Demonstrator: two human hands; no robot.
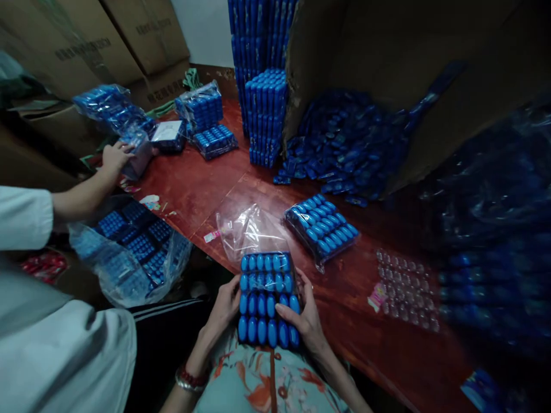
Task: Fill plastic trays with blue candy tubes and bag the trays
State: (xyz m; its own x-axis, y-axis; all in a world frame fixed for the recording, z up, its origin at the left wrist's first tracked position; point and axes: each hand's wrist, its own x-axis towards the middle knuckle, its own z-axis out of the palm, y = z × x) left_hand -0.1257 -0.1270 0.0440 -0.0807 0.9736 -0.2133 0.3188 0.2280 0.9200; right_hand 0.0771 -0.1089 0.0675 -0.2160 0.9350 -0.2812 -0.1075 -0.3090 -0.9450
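Observation:
A pack of blue oval-topped pieces (262, 304), set in rows, is held at the table's front edge above my lap. My left hand (226, 301) grips its left side, fingers mostly hidden behind it. Around the right side my right hand (309, 318) is closed, thumb lying on the front row. A clear plastic bag (253, 229) extends loosely from the pack's far end onto the table. Just beyond my right hand lies another bagged pack (321, 226) of the same pieces. The clear moulded tray (404, 287) rests farther right.
Tall stacks of blue pieces (266, 115) stand at the back beside a large cardboard box (413, 34) holding loose blue pieces. At left, a co-worker's hand (115, 156) touches a wrapped pack. Below it is an open bag of packs (142, 246). Blurred blue packs (495, 287) crowd the right.

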